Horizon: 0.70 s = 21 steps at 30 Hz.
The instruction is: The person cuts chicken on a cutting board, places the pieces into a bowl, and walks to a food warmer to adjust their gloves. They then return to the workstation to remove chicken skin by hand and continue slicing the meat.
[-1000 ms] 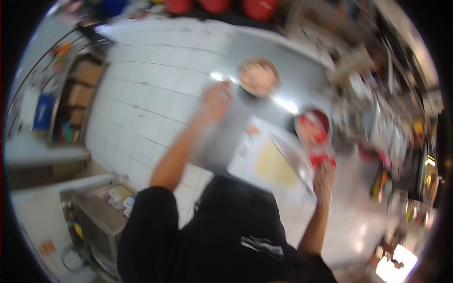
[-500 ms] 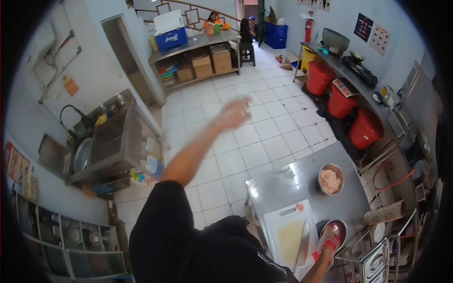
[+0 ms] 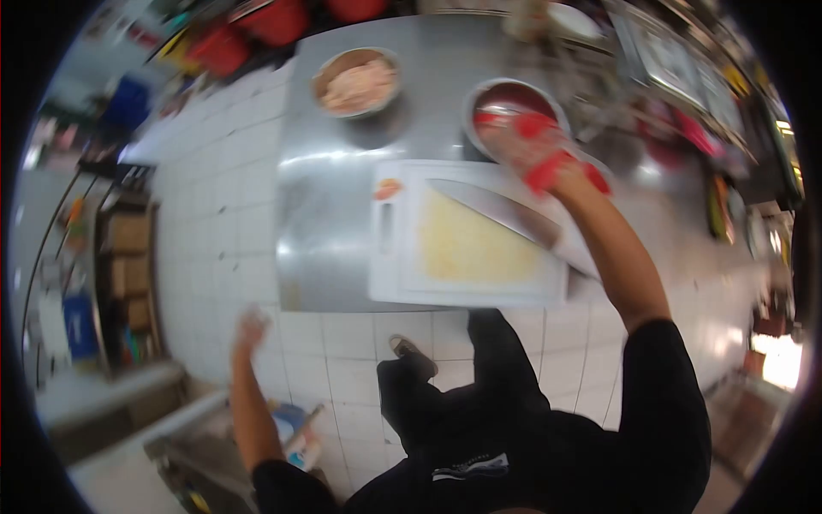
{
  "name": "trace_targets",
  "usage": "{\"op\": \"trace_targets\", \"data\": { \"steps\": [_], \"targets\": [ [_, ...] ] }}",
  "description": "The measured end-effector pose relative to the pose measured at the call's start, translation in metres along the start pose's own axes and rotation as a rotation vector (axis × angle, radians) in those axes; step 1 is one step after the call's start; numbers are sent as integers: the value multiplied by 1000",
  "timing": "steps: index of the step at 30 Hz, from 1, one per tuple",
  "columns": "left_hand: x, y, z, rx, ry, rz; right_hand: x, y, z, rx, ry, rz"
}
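My right hand (image 3: 527, 141), in a red and pale glove, reaches over the near rim of a steel bowl (image 3: 557, 100) with a dark red inside. Blur and the glove obscure its fingers. Left of it a white cutting board (image 3: 479, 297) lies on the steel table (image 3: 330, 214). A large knife (image 3: 501, 212) rests slantwise across the board, beside a yellowish patch. One small orange-pink scrap (image 3: 388, 188) sits in the board's corner. My left hand (image 3: 252, 328) hangs out over the floor, away from the table, its fingers smeared by motion.
Another steel bowl (image 3: 324, 87), full of pale pink ground meat (image 3: 361, 86), stands at the table's far left. Red bins (image 3: 270, 19) line the floor beyond. Steel racks with pans (image 3: 676, 64) are at the upper right. A shelf with cardboard boxes (image 3: 130, 231) stands at left.
The view has swung round and down toward the table. My left arm, stretched forward before, is now low at the left. My right hand stays at the red-lined bowl.
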<state>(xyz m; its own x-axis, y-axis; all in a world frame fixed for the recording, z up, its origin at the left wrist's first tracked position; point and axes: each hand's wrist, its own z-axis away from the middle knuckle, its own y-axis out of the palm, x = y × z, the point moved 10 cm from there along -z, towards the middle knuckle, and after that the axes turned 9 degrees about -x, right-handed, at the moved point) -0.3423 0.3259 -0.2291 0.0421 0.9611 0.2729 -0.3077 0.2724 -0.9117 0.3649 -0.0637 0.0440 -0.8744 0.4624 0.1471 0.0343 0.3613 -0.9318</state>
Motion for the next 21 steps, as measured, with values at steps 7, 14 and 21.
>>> {"op": "trace_targets", "data": {
  "steps": [7, 14, 21],
  "targets": [
    [-367, 24, 123, 383, -45, 949, 50, -26, 82, 85, 10, -11],
    [-495, 8, 231, 625, -593, 1664, 87, -151, 157, -12, 324, -292],
    [-368, 55, 111, 584, -847, 1664, -215, -552, 569, -236, 898, 685]
  ]
}}
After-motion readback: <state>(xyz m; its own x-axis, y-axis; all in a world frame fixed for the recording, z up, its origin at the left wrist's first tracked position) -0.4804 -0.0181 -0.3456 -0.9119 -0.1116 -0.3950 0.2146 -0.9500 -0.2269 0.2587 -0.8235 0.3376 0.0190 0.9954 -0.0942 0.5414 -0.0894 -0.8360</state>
